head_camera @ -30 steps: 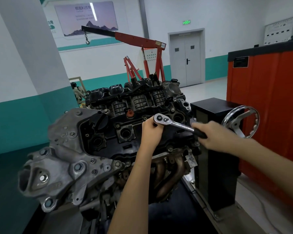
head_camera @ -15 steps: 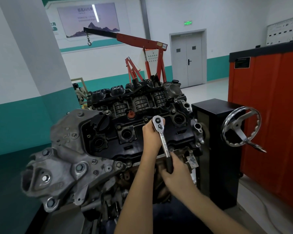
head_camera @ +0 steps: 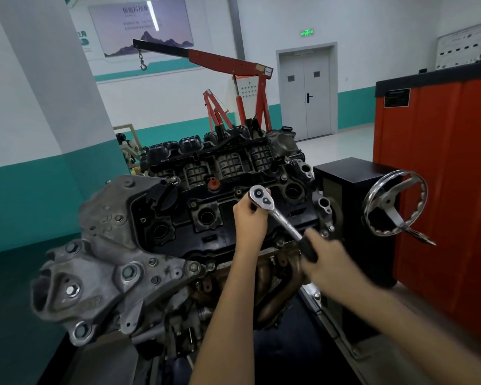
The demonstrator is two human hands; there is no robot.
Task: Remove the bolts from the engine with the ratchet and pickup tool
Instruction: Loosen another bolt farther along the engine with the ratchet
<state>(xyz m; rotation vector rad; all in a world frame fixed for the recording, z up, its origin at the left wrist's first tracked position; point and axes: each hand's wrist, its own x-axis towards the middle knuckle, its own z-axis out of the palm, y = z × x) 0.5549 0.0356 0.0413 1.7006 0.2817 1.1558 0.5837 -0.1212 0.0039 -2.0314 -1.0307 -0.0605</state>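
The engine sits tilted on a stand, its black valve cover facing me. A chrome ratchet stands over the cover's right half, head up, handle slanting down to the right. My left hand is curled around the part under the ratchet head; whatever is below is hidden. My right hand, motion-blurred, grips the ratchet's black handle. Several bolts show on the grey front casting. No pickup tool is in sight.
A black stand box with a chrome handwheel stands right of the engine. An orange cabinet fills the right side. A red engine hoist stands behind. A grey pillar rises at left.
The ratchet handle swung from out to the right, down toward me, then back partway to the lower right. My right hand moved with it; my left hand stayed at the head.
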